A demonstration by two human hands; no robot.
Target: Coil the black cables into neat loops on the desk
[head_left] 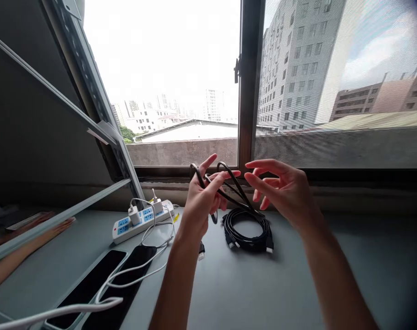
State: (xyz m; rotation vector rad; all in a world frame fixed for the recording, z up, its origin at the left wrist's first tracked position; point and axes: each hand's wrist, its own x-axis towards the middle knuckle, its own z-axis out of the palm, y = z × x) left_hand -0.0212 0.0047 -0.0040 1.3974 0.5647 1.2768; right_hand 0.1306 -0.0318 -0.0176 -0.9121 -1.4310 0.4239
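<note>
My left hand (208,192) holds a black cable (241,190) in loose loops, with its thumb pressing on the strands and its index finger raised. One connector end (201,251) hangs below that wrist, near the table. To the right, my right hand (279,185) is raised with its fingers apart and curved, its fingertips close to the loops but with nothing visible between them. Under and between the hands, a coiled black cable (247,243) lies on the grey table (263,293), its plugs showing at the lower edge.
Left of my hands, a white power strip (142,221) carries two chargers with white cords (136,270). Two dark phones (94,279) lie in front of it. A metal shelf frame (101,110) rises at left, with another person's arm (32,245) beyond it. A window (247,105) stands behind.
</note>
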